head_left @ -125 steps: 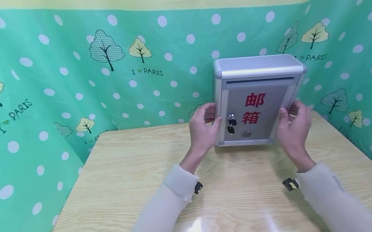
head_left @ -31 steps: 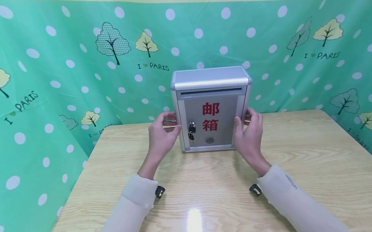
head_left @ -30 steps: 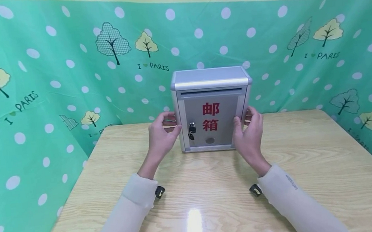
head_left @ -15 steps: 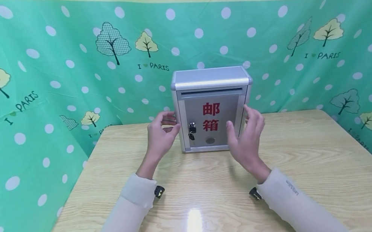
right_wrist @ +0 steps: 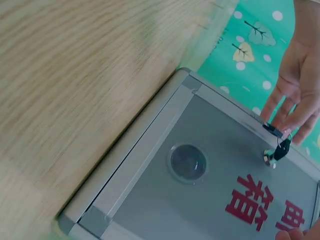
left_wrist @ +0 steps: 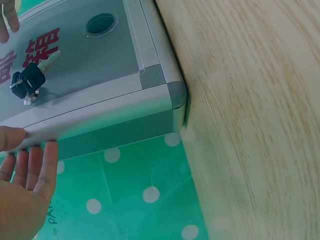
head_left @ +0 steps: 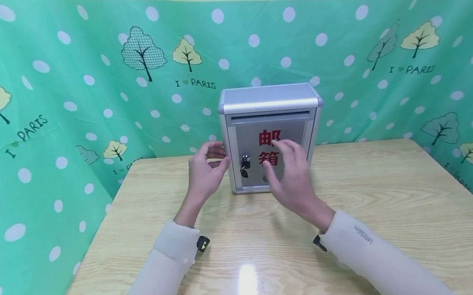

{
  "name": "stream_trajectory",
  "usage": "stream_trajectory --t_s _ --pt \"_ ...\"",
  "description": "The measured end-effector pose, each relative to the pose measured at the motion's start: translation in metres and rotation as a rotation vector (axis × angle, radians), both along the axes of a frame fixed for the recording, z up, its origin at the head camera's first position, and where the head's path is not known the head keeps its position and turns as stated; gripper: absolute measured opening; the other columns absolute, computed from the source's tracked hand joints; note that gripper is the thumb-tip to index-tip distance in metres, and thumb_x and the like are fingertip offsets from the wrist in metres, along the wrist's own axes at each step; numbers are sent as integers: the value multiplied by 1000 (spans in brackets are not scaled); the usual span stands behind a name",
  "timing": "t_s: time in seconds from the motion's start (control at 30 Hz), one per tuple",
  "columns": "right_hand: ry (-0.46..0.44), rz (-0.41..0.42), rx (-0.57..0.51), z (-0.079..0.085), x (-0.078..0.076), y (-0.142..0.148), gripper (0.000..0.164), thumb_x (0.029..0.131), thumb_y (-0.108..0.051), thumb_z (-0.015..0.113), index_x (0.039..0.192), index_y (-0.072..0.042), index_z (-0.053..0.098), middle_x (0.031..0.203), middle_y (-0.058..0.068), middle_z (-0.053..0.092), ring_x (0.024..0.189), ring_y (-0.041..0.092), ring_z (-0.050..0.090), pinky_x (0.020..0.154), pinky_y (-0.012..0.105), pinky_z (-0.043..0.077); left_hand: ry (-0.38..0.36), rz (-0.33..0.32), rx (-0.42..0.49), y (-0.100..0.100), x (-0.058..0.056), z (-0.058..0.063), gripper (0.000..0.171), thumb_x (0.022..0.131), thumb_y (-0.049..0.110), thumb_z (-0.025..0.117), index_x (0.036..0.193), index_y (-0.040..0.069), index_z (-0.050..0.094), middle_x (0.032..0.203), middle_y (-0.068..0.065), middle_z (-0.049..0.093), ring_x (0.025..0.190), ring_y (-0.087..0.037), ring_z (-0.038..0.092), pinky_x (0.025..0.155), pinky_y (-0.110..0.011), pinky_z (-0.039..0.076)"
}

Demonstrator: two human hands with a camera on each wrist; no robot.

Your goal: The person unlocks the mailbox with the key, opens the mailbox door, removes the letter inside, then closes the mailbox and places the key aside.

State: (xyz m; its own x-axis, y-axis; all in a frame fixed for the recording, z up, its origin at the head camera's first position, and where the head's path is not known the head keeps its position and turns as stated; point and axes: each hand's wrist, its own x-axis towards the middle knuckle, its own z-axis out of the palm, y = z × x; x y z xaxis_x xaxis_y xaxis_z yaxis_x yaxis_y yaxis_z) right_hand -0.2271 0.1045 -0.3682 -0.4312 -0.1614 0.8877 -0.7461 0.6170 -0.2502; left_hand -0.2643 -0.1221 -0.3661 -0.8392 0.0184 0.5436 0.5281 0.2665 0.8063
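Mailbox (head_left: pixel 289 126) stands upright, door (head_left: pixel 247 139) still closed; left hand (head_left: pixel 205 174) touches its side, fingers relaxed; right hand (head_left: pixel 293 177), fingers parted, holds nothing.

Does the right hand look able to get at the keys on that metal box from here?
Probably yes: the right hand is in front of the metal box, and nothing seems to block its way to the keys. The left hand is at the box's side, not over them.

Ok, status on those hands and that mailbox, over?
Left hand at mailbox, near lock; right hand empty before door. Mailbox upright on table, door shut, keys at lock. Right hand hides some red lettering in head view.
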Motion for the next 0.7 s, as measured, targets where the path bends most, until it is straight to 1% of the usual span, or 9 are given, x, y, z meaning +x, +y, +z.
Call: stream_trajectory --t_s 0.1,0.27,0.43,0.6,0.67,0.7 --pt "4 20 42 1 -1 -6 48 93 -8 70 134 11 53 125 28 58 118 42 54 104 51 50 -2 -6 2 0 0 0 35 89 -4 76 122 -2 63 107 -17 67 98 -28 68 86 -33 64" --pt "-23 59 114 0 -5 -15 43 94 -7 70 131 10 57 123 25 62 114 38 58 99 46 56 -16 5 7 1 1 0 37 89 -4 76 123 -1 62 108 -17 67 99 -29 68 86 -37 64" --pt "-42 69 199 -3 -9 -19 38 96 -8 68 129 8 60 120 21 65 111 33 61 97 41 58 -30 10 9 3 2 2 39 89 -8 74 125 -6 60 110 -22 66 101 -35 67 88 -43 63" --pt "-12 45 315 -5 -12 -22 32 96 -6 69 125 6 64 115 19 67 104 31 62 89 36 60 -14 15 -8 6 11 11 36 89 -13 70 123 -12 59 109 -29 65 100 -42 66 88 -51 62" --pt "13 36 360 -5 -13 -23 30 94 -4 70 122 6 66 113 18 68 101 31 62 86 35 61 4 14 -21 7 17 16 35 89 -13 69 122 -13 59 108 -30 64 99 -43 66 87 -51 63" --pt "27 31 380 -6 -14 -24 30 93 -3 72 121 5 66 112 18 68 100 31 62 86 35 61 7 15 -25 7 17 16 35 89 -13 69 122 -13 59 108 -29 65 99 -42 66 87 -51 63"
